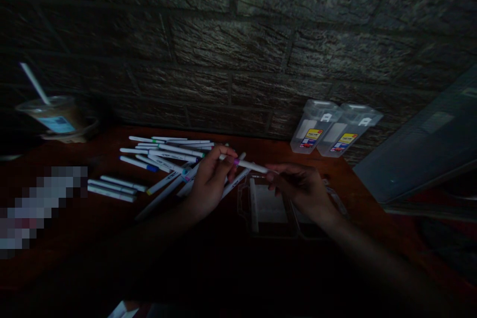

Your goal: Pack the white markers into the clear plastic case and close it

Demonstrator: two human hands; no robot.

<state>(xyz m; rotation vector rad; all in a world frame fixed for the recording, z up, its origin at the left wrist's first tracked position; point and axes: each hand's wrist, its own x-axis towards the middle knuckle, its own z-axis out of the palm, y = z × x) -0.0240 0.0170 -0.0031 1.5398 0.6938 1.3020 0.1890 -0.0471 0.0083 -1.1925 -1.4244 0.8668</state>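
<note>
Head view: marker [250, 165] with purple band held slantwise at frame centre, above the desk [102, 151]. Left hand [212, 179]: grip clamped on the marker near the band. Right hand [305, 189]: grip pinched on its other end. Open clear case [274, 203] below, partly hidden by the right hand; one white pen [254, 203] along its left side. Loose markers [173, 154] heaped left of centre. Two upright boxes [311, 131], right of centre. Cup [55, 114] with straw, left edge.

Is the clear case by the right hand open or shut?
Open: the clear case lies spread in two halves, a white pen in the left one; the right hand hides part of the other.
</note>
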